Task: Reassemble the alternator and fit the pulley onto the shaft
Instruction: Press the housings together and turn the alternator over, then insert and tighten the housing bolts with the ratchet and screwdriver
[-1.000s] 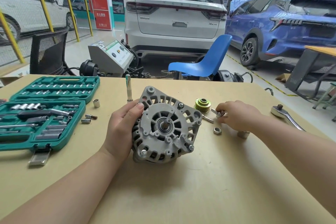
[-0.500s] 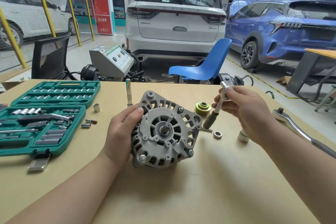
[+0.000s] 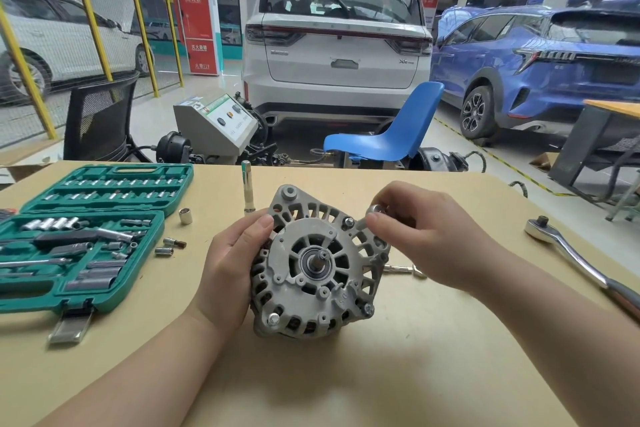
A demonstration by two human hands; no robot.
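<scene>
1. Grey cast alternator [image 3: 317,267] stands on edge mid-table, shaft [image 3: 320,258] facing the camera, no pulley on it.
2. Left hand [image 3: 230,263] cups the alternator's left rim, fingers curled round the housing, thumb on the front face.
3. Right hand [image 3: 427,236] is at the upper right of the housing, fingertips pinched on a small metal driver [image 3: 370,217]; its tip sits at the bolt [image 3: 347,221] on the upper right ear. Pulley not visible, likely hidden behind this hand; cannot tell.
4. Table [image 3: 346,374] is tan board. Near half in front of the alternator is bare, wide room there. Far edge runs just behind the alternator; right edge slants down toward the near right corner.
5. Green socket case [image 3: 86,236] lies open at the left, well apart from the left hand, its near latch [image 3: 71,324] hanging out over the table.
6. Loose bits between case and hand: one socket [image 3: 186,216], two small bits [image 3: 169,246].
7. Chrome extension [image 3: 248,189] stands upright just behind the left fingers, near the far edge.
8. Ratchet [image 3: 581,260] lies at the right, close to the right edge, handle running off frame; clear gap between it and the right forearm.
9. A small metal part [image 3: 403,269] lies on the table under the right hand, just beside the housing.
10. Beyond the far edge: blue chair [image 3: 388,135], grey machine [image 3: 221,123].
</scene>
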